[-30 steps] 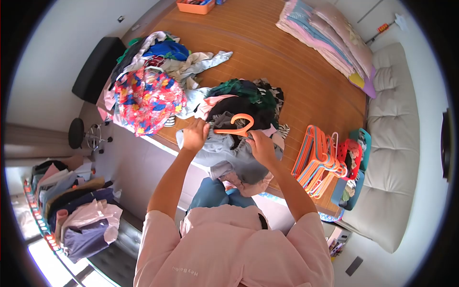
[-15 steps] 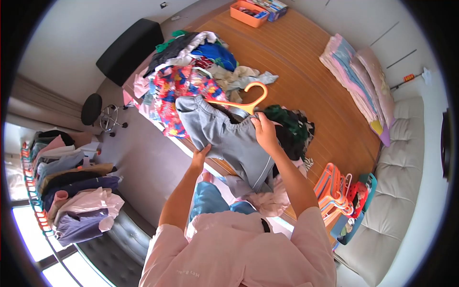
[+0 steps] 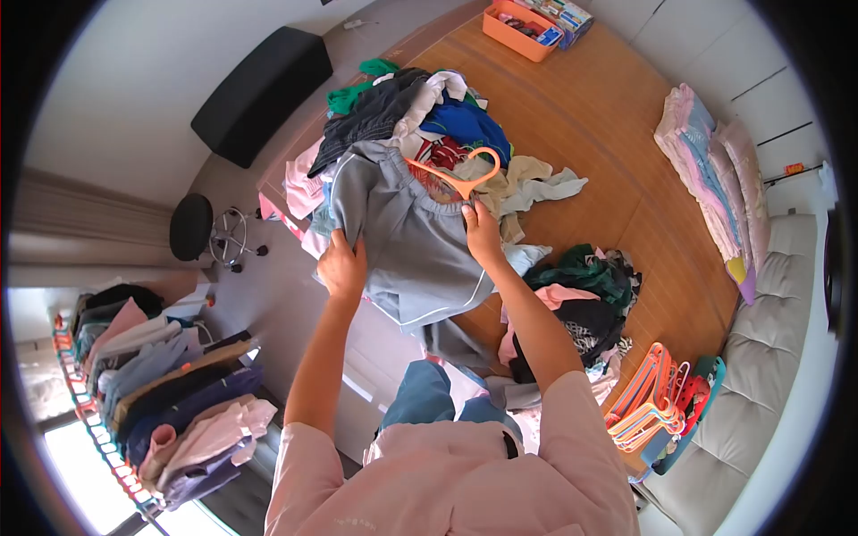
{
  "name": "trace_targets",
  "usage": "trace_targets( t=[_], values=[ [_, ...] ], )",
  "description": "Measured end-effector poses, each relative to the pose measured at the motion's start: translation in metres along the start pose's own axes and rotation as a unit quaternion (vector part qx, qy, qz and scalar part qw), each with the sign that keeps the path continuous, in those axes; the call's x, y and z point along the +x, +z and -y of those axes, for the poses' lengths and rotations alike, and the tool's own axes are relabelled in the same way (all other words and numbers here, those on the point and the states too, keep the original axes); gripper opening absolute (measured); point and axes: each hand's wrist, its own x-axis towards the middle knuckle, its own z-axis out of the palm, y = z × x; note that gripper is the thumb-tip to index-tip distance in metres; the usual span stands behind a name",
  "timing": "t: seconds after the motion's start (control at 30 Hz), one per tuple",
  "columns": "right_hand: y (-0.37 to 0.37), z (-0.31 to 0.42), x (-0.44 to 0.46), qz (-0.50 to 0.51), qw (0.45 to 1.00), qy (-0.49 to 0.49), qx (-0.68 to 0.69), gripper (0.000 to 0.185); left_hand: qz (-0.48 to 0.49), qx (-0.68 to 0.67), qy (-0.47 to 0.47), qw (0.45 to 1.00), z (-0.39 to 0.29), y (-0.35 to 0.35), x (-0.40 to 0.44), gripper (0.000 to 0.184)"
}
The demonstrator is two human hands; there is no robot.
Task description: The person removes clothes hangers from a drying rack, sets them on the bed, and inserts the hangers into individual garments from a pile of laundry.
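Grey elastic-waist pants (image 3: 411,259) with white piping hang spread between my hands, above the near edge of the wooden table. An orange hanger (image 3: 464,188) sits inside the waistband, its hook sticking out above. My left hand (image 3: 343,265) is closed on the left side of the pants, fingers partly hidden by cloth. My right hand (image 3: 483,234) pinches the waistband at the right, near the hanger's end; whether it also grips the hanger I cannot tell. Behind the pants lies a big heap of mixed clothes (image 3: 371,116).
A second clothes pile (image 3: 581,313) lies right of my hands. Several orange hangers (image 3: 651,393) stand by a teal basket (image 3: 706,393) at the table's right edge. An orange bin (image 3: 523,36) and folded bedding (image 3: 706,179) are farther back. A loaded clothes rack (image 3: 98,420) stands at left.
The pants have swung up and opened out wider, now covering the floral garment. My left hand has moved left and up along their side. The view has shifted.
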Motion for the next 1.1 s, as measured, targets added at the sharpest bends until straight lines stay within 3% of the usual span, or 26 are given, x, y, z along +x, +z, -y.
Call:
trace_targets(
  t=[0.03,0.07,0.1,0.13,0.17,0.43,0.6,0.7,0.83,0.97,1.0,1.1],
  values=[
    [0.005,-0.005,0.012,-0.033,0.999,-0.04,-0.002,0.033,-0.037,0.007,0.031,0.999,0.0,0.011,0.008,0.043],
    [0.01,-0.009,0.022,-0.065,0.995,-0.079,-0.004,0.035,0.037,-0.017,0.019,0.999,0.0,0.022,0.013,0.062],
    [0.014,-0.018,0.03,-0.098,0.988,-0.116,-0.006,0.037,0.033,0.017,0.052,0.998,-0.004,0.03,0.015,0.067],
    [0.012,-0.028,0.035,-0.034,0.998,-0.022,-0.043,0.04,0.03,0.05,0.085,0.995,-0.009,0.038,0.013,0.072],
    [0.014,-0.037,0.034,-0.053,0.996,-0.038,-0.057,0.04,0.026,0.082,0.121,0.989,-0.014,0.044,0.01,0.077],
    [-0.049,-0.068,-0.039,-0.145,0.98,-0.056,-0.127,0.027,0.079,0.044,0.228,0.97,-0.089,0.078,-0.025,0.069],
    [-0.129,-0.089,-0.121,-0.172,0.96,0.035,-0.217,0.031,0.148,-0.032,0.338,0.929,-0.166,0.1,-0.079,0.063],
    [-0.177,-0.111,-0.17,-0.221,0.912,0.079,-0.335,0.039,0.175,-0.03,0.417,0.892,-0.202,0.115,-0.127,0.063],
    [-0.223,-0.134,-0.238,-0.235,0.873,0.191,-0.382,0.052,0.241,-0.046,0.514,0.822,-0.237,0.129,-0.204,0.06],
    [-0.261,-0.162,-0.282,-0.174,0.944,0.13,-0.247,0.03,0.264,-0.068,0.51,0.816,-0.272,0.137,-0.266,0.074],
    [-0.267,-0.154,-0.284,-0.236,0.947,0.076,-0.204,0.022,0.248,-0.07,0.497,0.828,-0.279,0.142,-0.277,0.081],
    [-0.291,-0.134,-0.306,-0.31,0.944,0.081,-0.08,0.023,0.26,-0.071,0.424,0.864,-0.299,0.149,-0.298,0.089]
  ],
)
